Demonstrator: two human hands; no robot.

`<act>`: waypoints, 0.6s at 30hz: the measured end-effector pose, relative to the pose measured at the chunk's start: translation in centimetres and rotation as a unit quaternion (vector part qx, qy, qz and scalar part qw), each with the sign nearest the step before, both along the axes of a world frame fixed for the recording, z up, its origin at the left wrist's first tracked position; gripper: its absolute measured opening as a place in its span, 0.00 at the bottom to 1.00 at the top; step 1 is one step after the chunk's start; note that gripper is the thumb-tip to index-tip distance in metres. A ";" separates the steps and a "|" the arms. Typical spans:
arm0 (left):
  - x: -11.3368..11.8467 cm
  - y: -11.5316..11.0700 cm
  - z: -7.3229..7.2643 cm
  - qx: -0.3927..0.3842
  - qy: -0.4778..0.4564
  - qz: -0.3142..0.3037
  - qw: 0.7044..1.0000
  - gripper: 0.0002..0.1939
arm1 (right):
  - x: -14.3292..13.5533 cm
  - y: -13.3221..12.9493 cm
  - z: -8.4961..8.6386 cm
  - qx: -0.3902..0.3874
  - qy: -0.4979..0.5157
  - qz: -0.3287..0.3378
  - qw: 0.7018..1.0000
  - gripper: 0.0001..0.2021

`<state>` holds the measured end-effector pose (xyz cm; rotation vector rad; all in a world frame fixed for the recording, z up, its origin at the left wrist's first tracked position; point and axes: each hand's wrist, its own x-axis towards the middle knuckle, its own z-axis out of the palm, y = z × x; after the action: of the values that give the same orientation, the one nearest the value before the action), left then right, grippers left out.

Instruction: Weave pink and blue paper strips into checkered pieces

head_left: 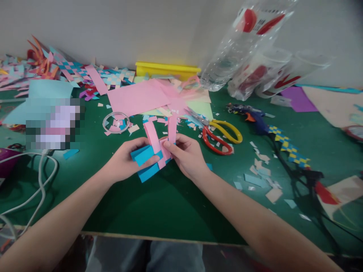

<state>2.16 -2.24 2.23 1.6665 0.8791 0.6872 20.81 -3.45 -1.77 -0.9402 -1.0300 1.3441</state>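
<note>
Pink and blue paper strips [155, 145], woven across each other, are held between my two hands above the green table. My left hand [129, 158] pinches the blue strips from the left, its thumb lying across the front. On the other side, my right hand [187, 153] grips the weave with its thumb pressed on a pink strip. Two pink ends stand up from the weave, and blue ends stick out to the lower left. Just beyond my right hand lie scissors [221, 138] with one red and one yellow handle, blades pointing away.
Pink paper sheets [138, 98] and a yellow strip holder [167, 70] lie at the back. A clear ring [115, 122] sits among scraps. A plastic bottle [227, 49] and wrapped cups stand back right. A dark-blue corded tool [259, 121] lies right; a white cable [42, 185] loops left.
</note>
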 end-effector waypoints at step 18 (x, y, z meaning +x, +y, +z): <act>0.0 0.4 -0.5 -0.098 0.013 0.149 0.984 0.16 | 0.0 0.1 -0.6 0.001 0.015 -0.022 1.000 0.09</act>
<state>2.19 -1.83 1.69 1.3844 1.1921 0.7546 20.82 -3.35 -2.32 -0.9339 -0.9819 1.3169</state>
